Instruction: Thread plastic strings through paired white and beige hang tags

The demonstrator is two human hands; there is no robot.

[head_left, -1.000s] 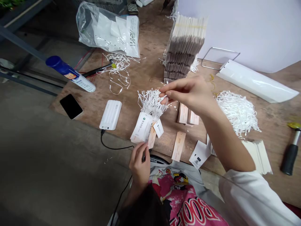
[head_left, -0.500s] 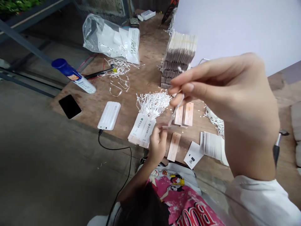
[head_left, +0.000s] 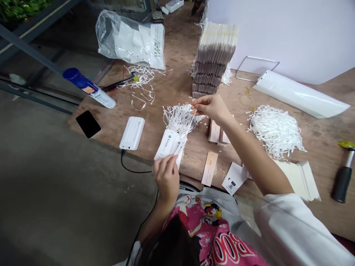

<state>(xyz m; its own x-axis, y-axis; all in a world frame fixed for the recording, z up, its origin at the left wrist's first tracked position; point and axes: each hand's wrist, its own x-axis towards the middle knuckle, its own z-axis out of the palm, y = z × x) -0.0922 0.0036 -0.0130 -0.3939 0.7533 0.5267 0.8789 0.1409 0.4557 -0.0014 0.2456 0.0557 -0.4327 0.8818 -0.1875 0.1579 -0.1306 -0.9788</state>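
My left hand point(head_left: 166, 179) has its fingers closed on the lower end of a white hang tag point(head_left: 180, 149), at the right side of the pile of strung tags point(head_left: 165, 143). White tag strings point(head_left: 179, 119) fan out from the pile's top end. Over the far right of these strings, my right hand point(head_left: 211, 107) pinches a thin white string, mostly hidden by the fingertips. Under my right forearm lie stacked pinkish tags point(head_left: 215, 132). A single pinkish tag point(head_left: 210, 168) lies nearer the table edge, beside a white card with a printed code point(head_left: 233, 178).
Behind stands a tall stack of tags point(head_left: 215, 55). To the right are a heap of white strings point(head_left: 276, 129), cream cards point(head_left: 301, 181) and a hammer point(head_left: 342, 181). A power bank point(head_left: 132, 133), phone point(head_left: 88, 124), blue-capped canister point(head_left: 88, 88) and plastic bag point(head_left: 130, 40) are left.
My right hand has moved down and away from the camera, from high up to the strings. My left hand has brought the tag left and down onto the pile.
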